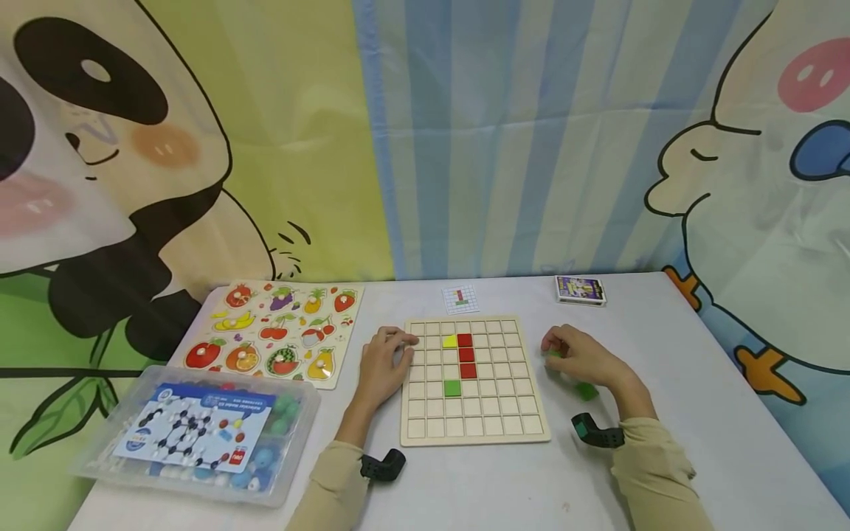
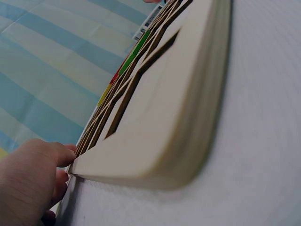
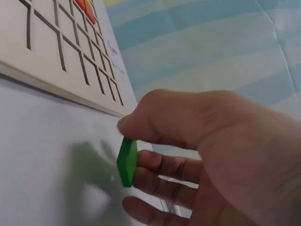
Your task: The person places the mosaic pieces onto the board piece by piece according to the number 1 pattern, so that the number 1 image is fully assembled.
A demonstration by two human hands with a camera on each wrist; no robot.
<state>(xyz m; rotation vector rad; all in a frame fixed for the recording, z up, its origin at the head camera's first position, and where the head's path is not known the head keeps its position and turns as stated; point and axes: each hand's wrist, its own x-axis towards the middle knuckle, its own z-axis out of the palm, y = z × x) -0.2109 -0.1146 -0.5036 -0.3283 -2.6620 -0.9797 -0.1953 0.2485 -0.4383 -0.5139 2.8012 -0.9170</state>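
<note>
On white table w/ cartoon backdrop, hands: right pinches green tile, left flat on grid board.

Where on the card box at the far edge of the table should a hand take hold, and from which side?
Take the card box across its two long side edges, coming from above. It lies flat on the white table with free space all around it, so the thin sides are the only faces that a grip can close on.

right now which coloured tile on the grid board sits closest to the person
The green tile on the wooden grid board. It sits alone, lower than the yellow tile and the three red tiles stacked above it.
</note>
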